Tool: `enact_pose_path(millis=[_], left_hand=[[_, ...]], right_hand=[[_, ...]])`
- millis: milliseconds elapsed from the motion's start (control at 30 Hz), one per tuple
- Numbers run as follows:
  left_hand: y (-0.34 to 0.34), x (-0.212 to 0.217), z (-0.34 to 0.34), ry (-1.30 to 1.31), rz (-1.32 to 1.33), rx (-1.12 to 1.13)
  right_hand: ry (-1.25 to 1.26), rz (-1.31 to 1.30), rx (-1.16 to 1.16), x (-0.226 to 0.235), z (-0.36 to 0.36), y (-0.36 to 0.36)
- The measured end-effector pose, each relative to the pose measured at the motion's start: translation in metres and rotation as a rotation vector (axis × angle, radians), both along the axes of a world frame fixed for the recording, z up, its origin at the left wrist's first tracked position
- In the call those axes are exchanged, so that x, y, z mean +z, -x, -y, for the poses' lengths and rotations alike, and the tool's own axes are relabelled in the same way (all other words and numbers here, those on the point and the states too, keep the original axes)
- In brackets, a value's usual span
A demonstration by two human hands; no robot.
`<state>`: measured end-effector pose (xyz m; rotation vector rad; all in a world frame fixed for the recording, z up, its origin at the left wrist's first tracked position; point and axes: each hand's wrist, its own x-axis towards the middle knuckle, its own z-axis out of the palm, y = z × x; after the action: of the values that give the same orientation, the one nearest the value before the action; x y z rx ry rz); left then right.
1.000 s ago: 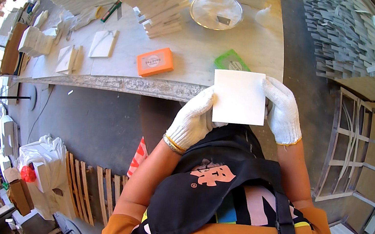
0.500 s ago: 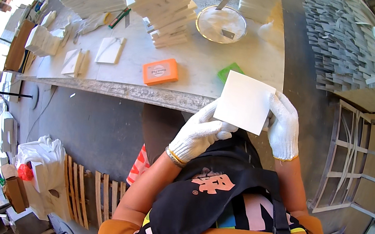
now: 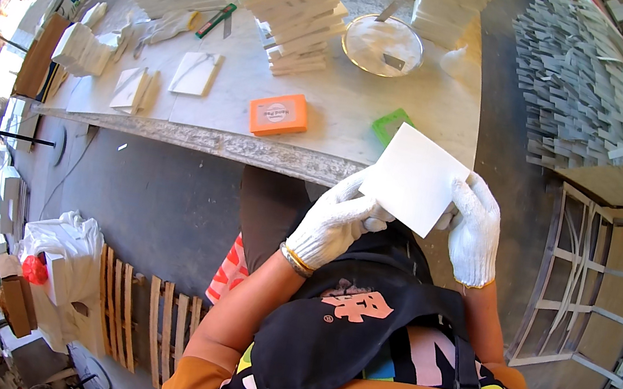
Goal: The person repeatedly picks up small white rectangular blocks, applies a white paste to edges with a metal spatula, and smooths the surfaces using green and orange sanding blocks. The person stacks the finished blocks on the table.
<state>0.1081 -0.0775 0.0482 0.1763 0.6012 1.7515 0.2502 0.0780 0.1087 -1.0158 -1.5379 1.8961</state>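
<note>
A square white tile (image 3: 416, 181) is held up in front of the bench edge, its plain face towards me. My left hand (image 3: 337, 223), in a white knitted glove, grips its lower left edge. My right hand (image 3: 475, 228), gloved alike, closes on its right edge; some fingertips are hidden behind the tile. Just beyond the tile, a green block (image 3: 393, 126) lies on the stone-topped bench (image 3: 217, 121). An orange hand pad (image 3: 279, 115) lies to its left.
Stacks of tiles (image 3: 285, 9) stand along the bench's far side, beside a round bowl (image 3: 383, 45) of white paste with scrapers. Loose tiles (image 3: 196, 73) and a green-handled cutter (image 3: 215, 20) lie at left. Grey stone strips (image 3: 577, 82) and a metal frame (image 3: 561, 277) stand at right.
The tile has turned clockwise between my hands and tilted a little. My right hand has shifted slightly lower, and the whole view has swung a little.
</note>
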Motion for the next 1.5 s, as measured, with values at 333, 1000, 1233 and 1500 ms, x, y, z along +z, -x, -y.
enact_pose_path(millis=[333,1000,1233,1500], left_hand=[[0.004,-0.013,0.005,0.191,-0.118,0.308],[0.009,0.001,0.007,0.133,0.103,0.175],[0.002,0.014,0.006,0.14,-0.114,0.14],[-0.004,0.019,0.004,0.16,-0.231,0.075]], right_hand=[[0.112,0.261,0.479,0.0,0.008,-0.015],[0.217,0.254,0.467,-0.01,0.011,-0.014],[-0.206,0.312,0.277,0.0,-0.005,-0.006],[-0.647,0.324,0.358,0.002,-0.01,0.037]])
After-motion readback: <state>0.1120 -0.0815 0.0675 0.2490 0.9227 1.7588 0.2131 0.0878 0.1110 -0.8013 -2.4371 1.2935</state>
